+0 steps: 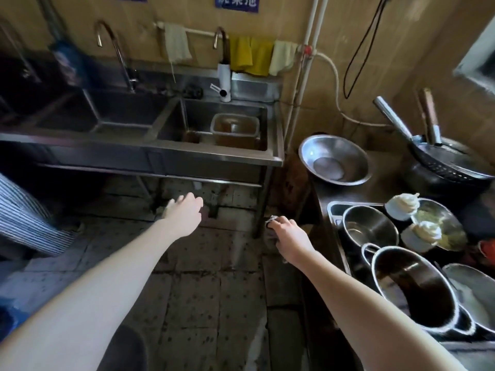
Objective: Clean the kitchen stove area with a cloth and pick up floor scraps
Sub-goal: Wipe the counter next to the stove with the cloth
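Two bare arms reach forward above the tiled floor point(209, 290). On the left hand point(184, 210) the fingers point(197, 200) are stretched out and loose, palm down, released and grasping nothing. On the right hand point(288, 236) the fingers point(276, 223) are clenched round a crumpled grey cloth point(271, 218); a tuft shows past the knuckles and more hangs below the palm. The two hands are apart, with the cloth hand further right and slightly lower in view. Beyond both sets of fingers stands a steel double sink point(150, 153), and a clear plastic tub point(235, 128) sits in the basin ahead of the right fingers. Above the sink, cloths hang on a wall rail, a yellow one point(251, 56) among them. Right of the cloth-holding fingers runs a steel tabletop point(385, 180). It carries a tilted steel bowl point(334, 162), a dark wok point(450, 172) with handles sticking up, and several pots point(412, 287) packed close together. Far left of the loose fingers is blue-and-white striped fabric point(24, 223). The floor under the hands is dim and stained, and I cannot tell whether any scraps lie there.
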### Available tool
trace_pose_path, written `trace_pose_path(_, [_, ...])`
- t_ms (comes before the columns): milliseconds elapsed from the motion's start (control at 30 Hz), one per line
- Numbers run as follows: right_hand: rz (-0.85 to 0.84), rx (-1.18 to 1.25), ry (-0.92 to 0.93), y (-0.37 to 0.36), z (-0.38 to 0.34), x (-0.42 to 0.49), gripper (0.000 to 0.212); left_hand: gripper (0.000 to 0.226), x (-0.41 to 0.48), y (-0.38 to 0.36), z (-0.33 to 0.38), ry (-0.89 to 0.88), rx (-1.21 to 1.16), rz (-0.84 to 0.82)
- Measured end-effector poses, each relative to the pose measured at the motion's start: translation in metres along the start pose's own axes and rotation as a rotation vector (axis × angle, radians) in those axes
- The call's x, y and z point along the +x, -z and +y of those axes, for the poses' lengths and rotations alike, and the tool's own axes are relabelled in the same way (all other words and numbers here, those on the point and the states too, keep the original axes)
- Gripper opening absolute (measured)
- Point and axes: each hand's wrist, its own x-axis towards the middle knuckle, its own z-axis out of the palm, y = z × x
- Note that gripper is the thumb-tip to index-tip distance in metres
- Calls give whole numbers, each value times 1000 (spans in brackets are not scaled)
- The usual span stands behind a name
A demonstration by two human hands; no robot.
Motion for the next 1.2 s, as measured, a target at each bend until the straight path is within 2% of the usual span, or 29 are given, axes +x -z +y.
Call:
trace_pose_path(133, [24, -18, -32, 17, -6, 60, 69, 25, 42, 14, -36, 0, -5, 2])
trace_pose_path(367, [52, -11, -4, 38, -6, 154, 55, 25, 127, 47, -58, -9, -47, 67])
trace_pose_path(733, [51, 86, 65, 45, 15, 333, 44, 28, 270, 37, -55, 76, -146, -33])
trace_pose_path(867, [-18, 128, 86, 41, 25, 374, 44, 28, 302, 32, -49, 97, -188, -50])
trace_pose_path(967, [-80, 65, 79, 40, 27, 394, 43, 28, 313, 25, -47, 97, -204, -99])
trace_pose_path(1200, [-101, 130, 20, 26, 24, 423, 47, 28, 331, 26, -58, 100, -193, -94])
